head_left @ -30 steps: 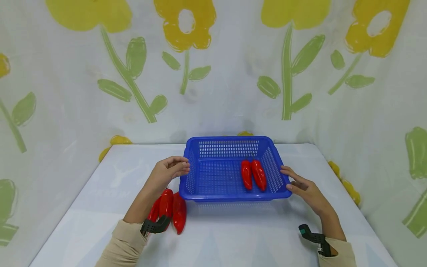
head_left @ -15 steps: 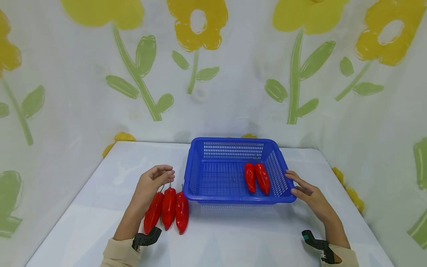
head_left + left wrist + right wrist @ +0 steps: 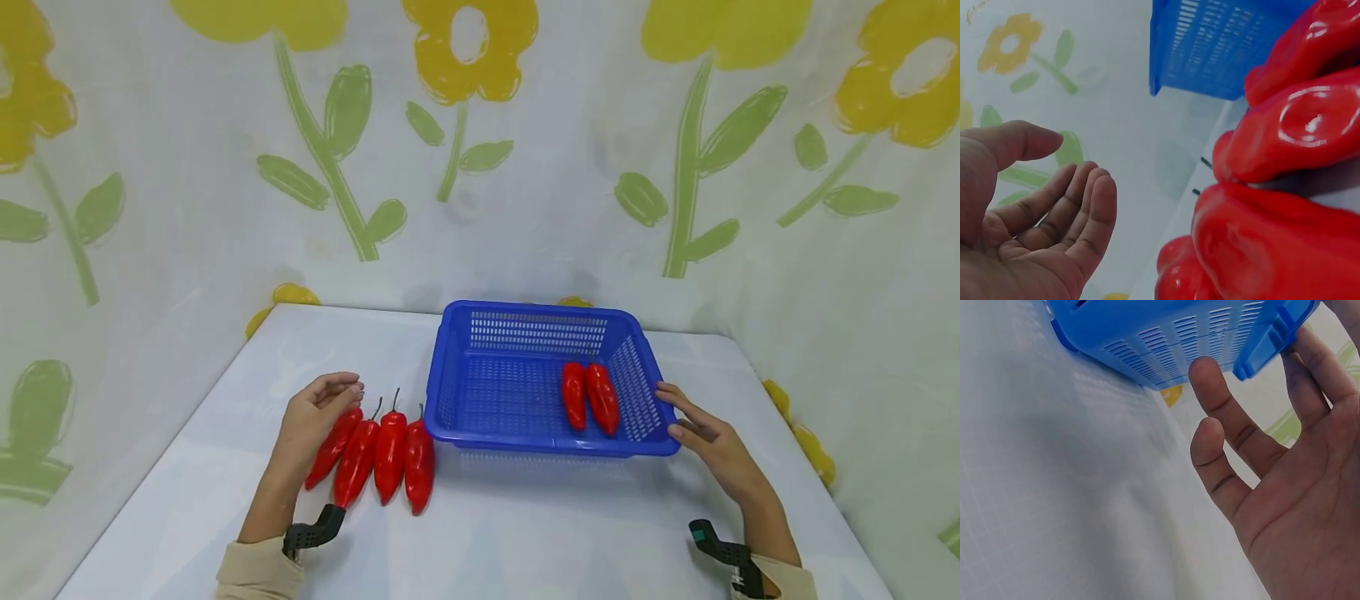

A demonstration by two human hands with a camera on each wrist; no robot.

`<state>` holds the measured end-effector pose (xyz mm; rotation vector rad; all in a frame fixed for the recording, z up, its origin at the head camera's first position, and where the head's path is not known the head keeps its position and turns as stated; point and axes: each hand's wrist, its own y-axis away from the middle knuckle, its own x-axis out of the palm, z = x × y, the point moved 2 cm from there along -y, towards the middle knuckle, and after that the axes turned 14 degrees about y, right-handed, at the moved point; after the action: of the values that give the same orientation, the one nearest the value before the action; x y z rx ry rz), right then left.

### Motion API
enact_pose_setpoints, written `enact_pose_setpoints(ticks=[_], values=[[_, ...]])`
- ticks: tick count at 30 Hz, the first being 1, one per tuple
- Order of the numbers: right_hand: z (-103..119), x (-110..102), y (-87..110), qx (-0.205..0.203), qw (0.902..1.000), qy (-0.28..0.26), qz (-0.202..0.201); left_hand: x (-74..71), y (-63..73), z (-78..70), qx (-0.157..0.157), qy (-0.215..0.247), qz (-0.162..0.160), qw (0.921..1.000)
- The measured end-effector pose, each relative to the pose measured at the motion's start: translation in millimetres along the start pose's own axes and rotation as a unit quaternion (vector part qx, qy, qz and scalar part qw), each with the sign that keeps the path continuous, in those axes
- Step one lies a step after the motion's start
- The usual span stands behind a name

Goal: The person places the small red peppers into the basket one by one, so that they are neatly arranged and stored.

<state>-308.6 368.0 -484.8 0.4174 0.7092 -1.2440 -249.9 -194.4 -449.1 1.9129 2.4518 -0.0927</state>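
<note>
A blue plastic basket [image 3: 551,446] with slotted walls stands toward the back of the table. Two red chili peppers [image 3: 602,400] lie side by side in its right part. My right hand [image 3: 708,437] holds the basket's right rim; in the right wrist view, the ring and little fingers [image 3: 1213,447] stay off the basket. To the left of the basket, several more red peppers [image 3: 390,454] lie in a row on the table, stems pointing away. Beside the leftmost one, partly over it in the head view, my left hand [image 3: 311,417] is loosely bent with nothing in it.
The white table [image 3: 525,533] has its back edge just behind the basket. A pale cloth [image 3: 555,233] printed with yellow flowers hangs around the back and sides. Each wrist wears a black camera mount [image 3: 723,550].
My left hand has moved away from the basket's left side, leftward and a little nearer, uncovering more of the loose peppers. The right hand stays at the basket's rim. The head view has shifted slightly.
</note>
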Motion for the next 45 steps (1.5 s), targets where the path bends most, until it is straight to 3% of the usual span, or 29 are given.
enact_pose_setpoints(ticks=[6, 10, 16, 22, 31, 36, 42, 45], values=[[-2, 7, 1.8, -0.004, 0.9999, 0.012, 0.007, -17.2, 7.8, 8.1, -0.007, -0.054, -0.027, 0.9982], [0, 5, 2.4, -0.010, 0.9996, 0.028, 0.000, -23.3, 3.7, 10.4, -0.015, -0.087, -0.030, 0.9956], [1, -1, 2.9, -0.005, 0.9998, 0.016, -0.006, -26.3, -4.7, 12.0, -0.051, -0.133, 0.003, 0.9898], [1, -1, 4.0, 0.000, 0.9999, 0.008, -0.007, -28.6, -6.6, 16.9, -0.061, -0.155, 0.024, 0.9857], [0, 0, 2.2, -0.006, 0.9999, 0.009, -0.007, -35.3, -5.5, 20.9, -0.066, -0.180, 0.005, 0.9815], [-4, -2, 6.4, 0.012, 0.9996, 0.023, -0.008, -34.5, -4.6, 28.0, -0.068, -0.191, 0.028, 0.9789], [-3, 1, 6.0, 0.003, 0.9999, 0.012, -0.008, -39.4, -2.4, 29.8, -0.119, -0.233, 0.053, 0.9637], [0, -1, 1.6, -0.008, 0.9999, 0.010, -0.010, -39.2, -3.1, 26.9, -0.126, -0.253, 0.058, 0.9573]])
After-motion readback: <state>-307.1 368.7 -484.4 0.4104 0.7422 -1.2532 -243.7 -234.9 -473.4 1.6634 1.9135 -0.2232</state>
